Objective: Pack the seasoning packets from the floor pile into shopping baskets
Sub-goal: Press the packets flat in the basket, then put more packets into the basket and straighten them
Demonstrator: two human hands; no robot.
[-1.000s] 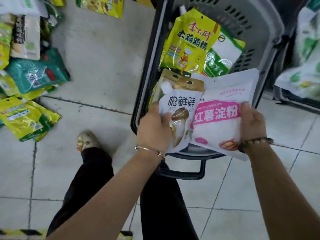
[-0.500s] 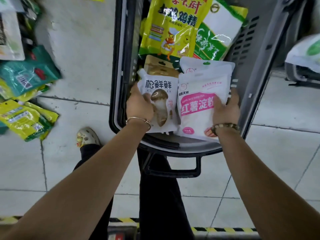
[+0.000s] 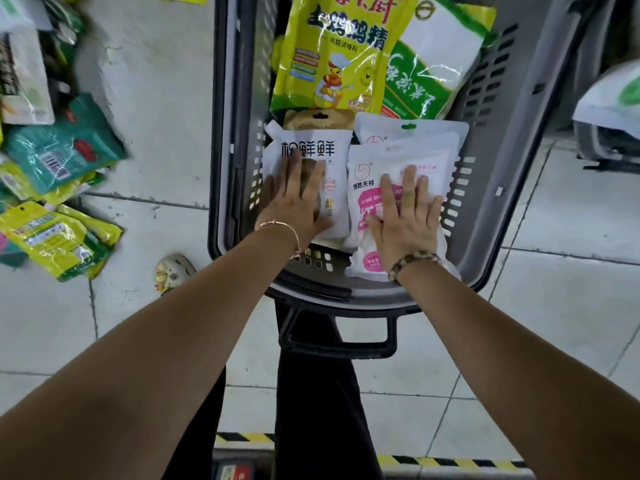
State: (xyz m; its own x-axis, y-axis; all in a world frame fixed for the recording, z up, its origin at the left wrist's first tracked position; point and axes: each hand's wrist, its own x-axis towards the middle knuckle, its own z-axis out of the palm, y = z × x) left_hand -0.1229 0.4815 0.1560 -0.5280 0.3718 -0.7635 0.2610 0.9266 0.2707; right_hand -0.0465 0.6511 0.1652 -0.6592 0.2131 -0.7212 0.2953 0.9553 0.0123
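Both hands are flat and open here, gripping nothing: left hand (image 3: 298, 202) presses on the white pouch (image 3: 311, 150), right hand (image 3: 405, 216) on the pink pouch (image 3: 415, 154), side by side at the near end of the basket (image 3: 502, 209). Behind them sit a yellow bag (image 3: 332, 53) and a green bag (image 3: 436, 64). More packets wait in the pile (image 3: 52, 202) on the floor to the left. My guess is these are light, floppy and a bit slick, with powder inside that shifts, so they sag if grabbed by a corner. I'd pinch them along the stiffer sealed top edge, or scoop flat from underneath. Not fragile really, just don't crush the seams.
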